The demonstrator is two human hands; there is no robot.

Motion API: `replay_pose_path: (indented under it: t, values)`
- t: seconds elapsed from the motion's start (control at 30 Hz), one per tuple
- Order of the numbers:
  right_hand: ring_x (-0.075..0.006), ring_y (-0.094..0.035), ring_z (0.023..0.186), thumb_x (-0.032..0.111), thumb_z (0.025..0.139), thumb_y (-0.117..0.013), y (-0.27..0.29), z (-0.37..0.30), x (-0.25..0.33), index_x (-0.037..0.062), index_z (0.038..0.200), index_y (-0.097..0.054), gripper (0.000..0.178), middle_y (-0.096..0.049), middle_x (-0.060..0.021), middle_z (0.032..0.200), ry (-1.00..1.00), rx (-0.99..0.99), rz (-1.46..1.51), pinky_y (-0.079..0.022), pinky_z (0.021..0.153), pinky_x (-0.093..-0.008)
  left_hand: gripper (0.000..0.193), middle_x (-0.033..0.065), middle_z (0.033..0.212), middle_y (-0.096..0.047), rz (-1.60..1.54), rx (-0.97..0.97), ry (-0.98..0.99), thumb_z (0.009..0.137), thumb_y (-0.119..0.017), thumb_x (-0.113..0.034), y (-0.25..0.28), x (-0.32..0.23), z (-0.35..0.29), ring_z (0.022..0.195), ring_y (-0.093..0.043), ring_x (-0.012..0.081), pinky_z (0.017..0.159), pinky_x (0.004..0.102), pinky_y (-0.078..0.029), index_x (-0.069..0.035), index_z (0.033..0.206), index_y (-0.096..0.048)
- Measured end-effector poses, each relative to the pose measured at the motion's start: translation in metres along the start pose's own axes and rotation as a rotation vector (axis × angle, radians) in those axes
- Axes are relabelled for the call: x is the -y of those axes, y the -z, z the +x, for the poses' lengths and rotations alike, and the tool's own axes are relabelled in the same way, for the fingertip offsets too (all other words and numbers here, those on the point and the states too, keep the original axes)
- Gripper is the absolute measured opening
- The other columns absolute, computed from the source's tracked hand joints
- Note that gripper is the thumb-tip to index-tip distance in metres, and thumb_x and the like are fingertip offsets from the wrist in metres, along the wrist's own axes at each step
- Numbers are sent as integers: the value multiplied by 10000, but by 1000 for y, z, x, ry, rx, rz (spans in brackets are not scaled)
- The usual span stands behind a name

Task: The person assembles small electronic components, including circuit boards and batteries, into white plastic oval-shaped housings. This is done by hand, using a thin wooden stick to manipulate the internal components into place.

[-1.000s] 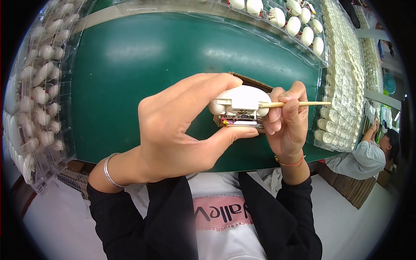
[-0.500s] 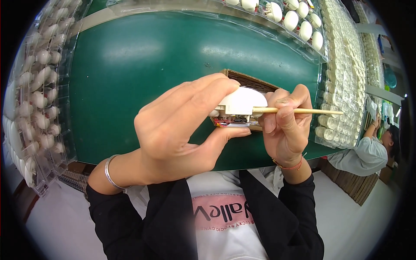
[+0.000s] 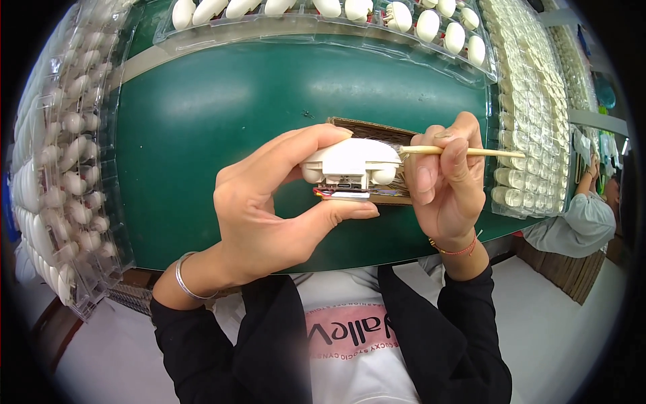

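Observation:
Between the fingers and thumb of my left hand (image 3: pixel 262 198) is a white rounded plastic device (image 3: pixel 351 160). Its underside shows a small circuit board with a port (image 3: pixel 344 186), a flat silvery part and red wires. My right hand (image 3: pixel 449 176) pinches a thin wooden stick (image 3: pixel 494 153) between thumb and fingers. The stick's left tip lies close to the device's right side; whether it touches, I cannot tell. Behind both hands an open cardboard box (image 3: pixel 377 128) full of thin strands or sticks rests on the green table, partly hidden by the device.
Clear plastic trays (image 3: pixel 296 25) of similar white devices line the table's far edge. More trays of white parts (image 3: pixel 77 155) are stacked at the left. Stacked clear trays (image 3: pixel 528 101) stand at the right. Beyond them another person (image 3: pixel 582 225) works.
The device has turned so its port side faces me more fully. The stick's tip has come away from under the device and now sits higher, at its right side.

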State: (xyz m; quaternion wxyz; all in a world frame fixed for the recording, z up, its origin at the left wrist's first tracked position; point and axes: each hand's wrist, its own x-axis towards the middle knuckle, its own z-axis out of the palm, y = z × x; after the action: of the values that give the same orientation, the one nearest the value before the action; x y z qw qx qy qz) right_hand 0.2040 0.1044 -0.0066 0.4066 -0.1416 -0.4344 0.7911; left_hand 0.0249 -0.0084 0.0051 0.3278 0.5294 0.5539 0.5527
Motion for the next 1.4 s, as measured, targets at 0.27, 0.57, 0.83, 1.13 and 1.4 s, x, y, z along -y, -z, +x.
replay_pose_path:
  t: [0.27,0.57,0.83,1.13,1.4]
  values:
    - [-128,-556,573,138,999,-558,0,-2,-3,5,1005,-569,134,-616,-128,719,68,-12,-103,-441,511,-235,582,138,1058,-675,-117,-4,51,688,-865,-31,1,-3,0,938,-663,160,820,281,-556,90,1187,-590]
    - [-138,-622,722,132,1012,-532,-8,-2,-4,-48,1138,-579,225,-654,-142,882,-47,49,-196,-518,643,-260,565,144,1060,-676,24,-85,-59,669,-858,-6,0,0,2,949,-662,198,824,292,-545,74,1165,-600]
    - [-190,-647,1058,21,918,-652,-19,-5,1,-46,1225,-558,328,-648,-145,1150,-262,22,-292,-571,885,-309,515,250,1205,-630,85,66,-197,724,-800,20,0,-2,10,1121,-628,316,915,367,-514,57,1194,-592]
    - [-160,-667,974,6,868,-711,-26,-7,0,-37,1237,-569,399,-660,-93,1091,-249,36,-428,-571,835,-283,410,227,1206,-621,-138,-27,-75,838,-708,49,0,2,8,1137,-612,277,973,360,-515,87,1223,-570]
    - [-145,-689,861,-56,829,-722,-22,-8,1,-54,1020,-612,221,-683,-121,972,-201,37,-454,-582,754,-269,413,140,1082,-673,-129,-32,90,768,-795,1,10,0,5,988,-663,210,834,304,-556,30,1151,-641]
